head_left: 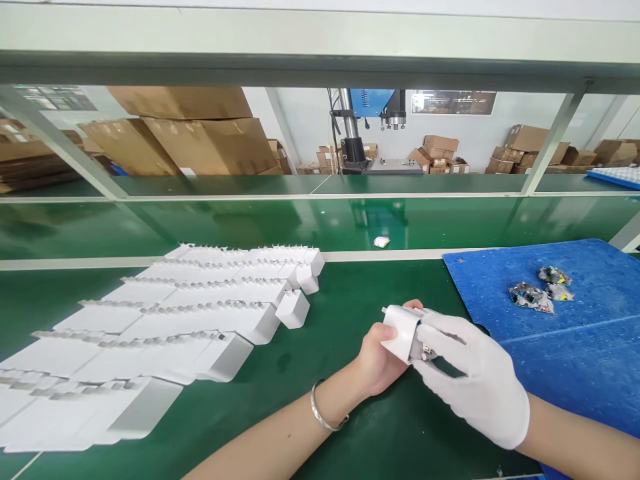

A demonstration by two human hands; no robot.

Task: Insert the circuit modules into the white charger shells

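While big cartons [210, 143] stand beyond the bench at far left, well past both hands, a broad patch of white cases [165, 307] spreads to the left of the hands, packed side by side in slanting rows with jagged grey edges between them. Whatever print these cases may bear is too small to read. At the right end of the rows, nearer the hands, a loose case [293, 308] sits askew against its neighbours

Next comes the bracelet [320, 413], silvery, around the left wrist. Beyond the hands rises a machine [373, 102] with a grey column and a blue body; small dark marks on the blue look like lettering but cannot be made out. A small white piece [381, 241] lies on the bench ledge straight ahead of the hands

The bare left hand [383, 363] pinches a white case [401, 332], thumb on its near face and fingers behind. At that case's right-hand mouth, the right hand [473, 373], in a white glove, has fingers and thumb closed about a board [425, 351], partly inside the case, a metal bit showing

Right of the hands, a blue mat [590, 353] covers the green bench [310, 400]; on it, ahead and to the right of the glove, lie wrapped boards [531, 298], their markings blurred
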